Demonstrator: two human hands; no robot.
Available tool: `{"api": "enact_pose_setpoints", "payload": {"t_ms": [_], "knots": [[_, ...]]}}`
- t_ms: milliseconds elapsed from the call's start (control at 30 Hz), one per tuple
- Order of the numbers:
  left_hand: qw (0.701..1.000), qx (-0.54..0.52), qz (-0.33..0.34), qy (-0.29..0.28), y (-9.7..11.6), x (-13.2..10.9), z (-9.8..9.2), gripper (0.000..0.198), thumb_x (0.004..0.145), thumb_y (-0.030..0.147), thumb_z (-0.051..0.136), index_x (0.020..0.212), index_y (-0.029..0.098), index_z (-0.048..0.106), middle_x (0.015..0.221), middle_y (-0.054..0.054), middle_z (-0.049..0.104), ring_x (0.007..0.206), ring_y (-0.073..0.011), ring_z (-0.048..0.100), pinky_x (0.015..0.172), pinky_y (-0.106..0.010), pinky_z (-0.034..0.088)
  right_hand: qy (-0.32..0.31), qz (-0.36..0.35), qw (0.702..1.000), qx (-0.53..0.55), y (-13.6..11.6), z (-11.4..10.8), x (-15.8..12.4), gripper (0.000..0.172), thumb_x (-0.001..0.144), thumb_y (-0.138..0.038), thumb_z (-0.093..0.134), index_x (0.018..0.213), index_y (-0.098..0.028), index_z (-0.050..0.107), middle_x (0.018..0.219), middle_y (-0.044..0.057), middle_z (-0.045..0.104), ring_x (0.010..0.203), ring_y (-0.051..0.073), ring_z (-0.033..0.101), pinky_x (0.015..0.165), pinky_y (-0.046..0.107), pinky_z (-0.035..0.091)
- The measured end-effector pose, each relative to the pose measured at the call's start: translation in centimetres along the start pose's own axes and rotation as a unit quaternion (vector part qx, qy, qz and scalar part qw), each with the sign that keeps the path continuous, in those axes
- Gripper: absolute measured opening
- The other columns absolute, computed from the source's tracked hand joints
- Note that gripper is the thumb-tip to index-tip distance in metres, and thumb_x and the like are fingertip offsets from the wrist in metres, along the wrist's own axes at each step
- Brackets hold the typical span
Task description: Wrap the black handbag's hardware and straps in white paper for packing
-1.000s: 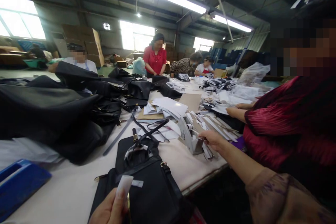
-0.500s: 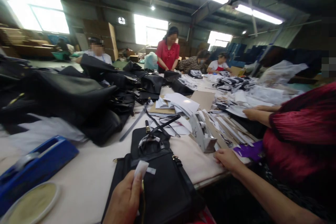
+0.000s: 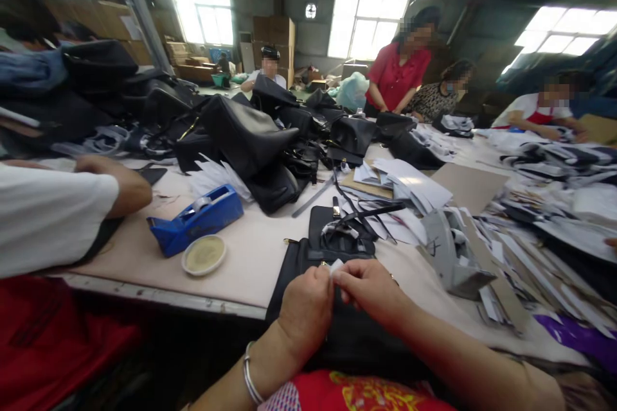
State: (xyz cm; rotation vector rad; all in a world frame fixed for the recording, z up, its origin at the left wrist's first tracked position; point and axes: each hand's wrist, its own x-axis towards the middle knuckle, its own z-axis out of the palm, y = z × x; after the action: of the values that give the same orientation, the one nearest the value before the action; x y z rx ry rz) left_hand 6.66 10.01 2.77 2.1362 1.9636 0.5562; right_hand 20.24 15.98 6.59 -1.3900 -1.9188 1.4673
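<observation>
My left hand (image 3: pixel 304 308) and my right hand (image 3: pixel 369 290) meet over a black bag (image 3: pixel 322 257) that lies at the table's near edge. Both hands pinch a small white strip (image 3: pixel 335 266) between their fingertips. A silver bangle sits on my left wrist. The bag's strap and metal hardware (image 3: pixel 347 230) lie just beyond my fingers.
A blue tape dispenser (image 3: pixel 196 221) and a small round dish (image 3: pixel 204 254) stand to the left. A grey tape dispenser (image 3: pixel 452 254) stands to the right among white paper pieces. Black bags (image 3: pixel 241 135) are piled behind. A co-worker's arm (image 3: pixel 62 205) rests at left; several people work farther off.
My right hand has come back from the grey dispenser to join my left hand on the white strip. The view has swung to the left, showing the co-worker's arm.
</observation>
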Motion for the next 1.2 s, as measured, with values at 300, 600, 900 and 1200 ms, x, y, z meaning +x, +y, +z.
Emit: {"api": "enact_pose_setpoints", "payload": {"t_ms": [300,600,900,1200], "knots": [[0.997,0.063,-0.006,0.040,0.6,0.1,0.4,0.019,0.099,0.019,0.036,0.094,0.017,0.054,0.081,-0.007,0.064,0.070,-0.0271,0.065,0.058,-0.040,0.055,0.074,0.055,0.996,-0.013,1.4,0.5,0.1,0.035,0.080,-0.045,0.055,0.057,-0.020,0.057,0.047,0.000,0.059,0.039,0.012,0.050,0.040,0.022,0.038],[0.992,0.080,0.053,0.080,0.6,-0.2,0.3,0.013,0.092,0.012,0.044,0.092,0.018,0.055,0.078,-0.005,0.063,0.066,-0.0258,0.064,0.056,-0.039,0.055,0.087,0.058,0.993,-0.048,1.1,0.5,0.2,0.039,0.079,-0.046,0.054,0.050,-0.021,0.048,0.039,-0.002,0.051,0.036,0.011,0.047,0.039,0.021,0.034],[0.981,0.113,0.072,0.140,0.1,-0.3,1.1,0.047,0.093,0.011,0.045,0.139,0.006,0.035,0.076,-0.004,0.064,0.061,-0.0218,0.065,0.050,-0.031,0.053,0.090,0.033,0.994,-0.045,0.7,0.5,-0.1,0.045,0.081,-0.051,0.053,0.049,-0.020,0.050,0.039,-0.001,0.053,0.039,0.012,0.049,0.045,0.022,0.036],[0.996,0.062,0.018,0.054,0.0,0.1,1.2,0.035,0.095,0.011,0.034,0.125,0.001,0.049,0.089,-0.014,0.065,0.079,-0.0239,0.066,0.070,-0.037,0.057,0.058,-0.030,0.994,-0.083,0.7,-0.3,-1.0,0.025,0.083,-0.032,0.055,0.071,-0.019,0.071,0.061,0.000,0.068,0.058,0.015,0.059,0.057,0.025,0.040]]}}
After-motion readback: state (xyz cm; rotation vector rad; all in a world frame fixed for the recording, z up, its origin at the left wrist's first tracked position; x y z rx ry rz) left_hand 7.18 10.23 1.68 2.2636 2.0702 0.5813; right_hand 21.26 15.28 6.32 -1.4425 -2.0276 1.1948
